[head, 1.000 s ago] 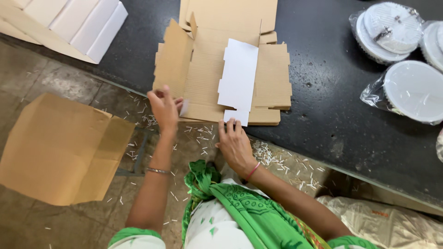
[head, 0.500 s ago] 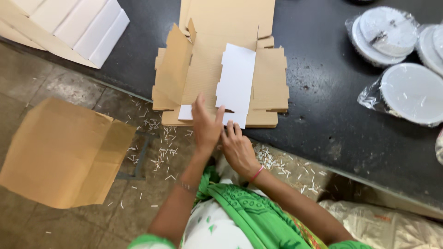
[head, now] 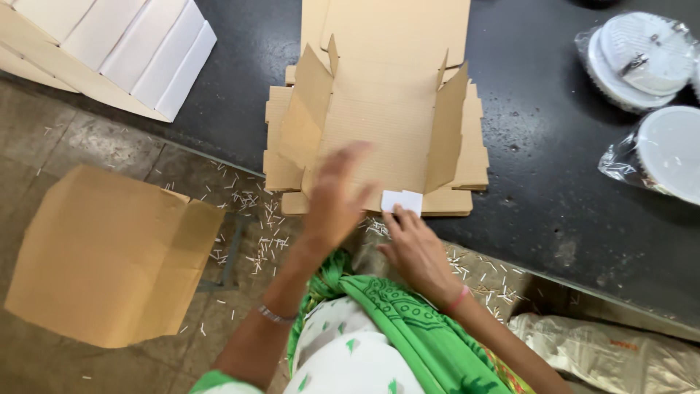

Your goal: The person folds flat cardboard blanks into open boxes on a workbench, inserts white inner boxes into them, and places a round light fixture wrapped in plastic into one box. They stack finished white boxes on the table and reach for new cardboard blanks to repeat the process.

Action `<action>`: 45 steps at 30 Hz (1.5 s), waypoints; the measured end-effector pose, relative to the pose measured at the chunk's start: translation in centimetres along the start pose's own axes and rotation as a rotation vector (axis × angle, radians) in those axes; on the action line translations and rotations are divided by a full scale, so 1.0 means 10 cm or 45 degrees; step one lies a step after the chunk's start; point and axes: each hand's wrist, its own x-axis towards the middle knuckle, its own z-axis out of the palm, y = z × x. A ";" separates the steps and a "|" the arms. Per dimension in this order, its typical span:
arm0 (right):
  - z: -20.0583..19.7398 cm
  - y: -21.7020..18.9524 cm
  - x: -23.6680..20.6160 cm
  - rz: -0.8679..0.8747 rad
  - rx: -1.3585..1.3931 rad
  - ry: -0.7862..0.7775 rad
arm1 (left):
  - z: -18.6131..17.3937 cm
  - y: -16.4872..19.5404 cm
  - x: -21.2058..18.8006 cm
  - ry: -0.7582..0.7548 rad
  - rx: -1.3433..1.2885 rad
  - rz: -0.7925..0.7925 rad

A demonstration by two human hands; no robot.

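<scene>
Corrugated brown cardboard dominates the head view. A flat-cut carton blank (head: 379,138) lies on a stack of like blanks at the near edge of the dark surface (head: 554,168), with its two side flaps raised upright and its far flap lying flat. The near flap is not yet raised.

The left hand (head: 337,195) is blurred with motion, fingers spread and released, holding nothing; it hovers over the near left part of the blank, and contact cannot be confirmed. The right hand (head: 417,252) sits at the near edge of the stack, fingertips pinching or pressing a small white slip (head: 402,201) that lies at the front lip of the blank; whether the slip is gripped or merely held down cannot be told.

Judged progress: the sides are formed, the front closure and the top remain open, so the box appears early to midway in forming.

Surroundings: white panels (head: 138,51) on cardboard lie at the far left of the surface. Bagged white round discs (head: 660,95) sit at the far right. A loose brown cardboard sheet (head: 109,255) rests on the floor to the left, amid scattered pale slivers of debris. A crumpled sack (head: 620,357) lies low at right.
</scene>
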 end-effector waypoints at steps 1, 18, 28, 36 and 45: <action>-0.09 -0.02 -0.01 -0.020 -0.049 0.083 | -0.19 -0.11 -0.06 0.102 0.193 -0.076; 0.15 0.14 0.72 -0.122 -0.099 0.211 | -0.37 -0.65 -0.13 -0.113 -0.293 -0.442; 0.04 0.43 0.80 0.191 0.216 0.211 | -0.09 -2.29 1.16 -0.062 -0.991 -0.788; 0.11 0.41 0.80 0.181 0.147 0.216 | 0.55 -2.46 1.74 -0.251 -1.106 -0.809; 0.00 0.55 0.89 0.135 0.035 0.013 | 0.57 -2.45 1.31 -0.112 -1.820 -0.710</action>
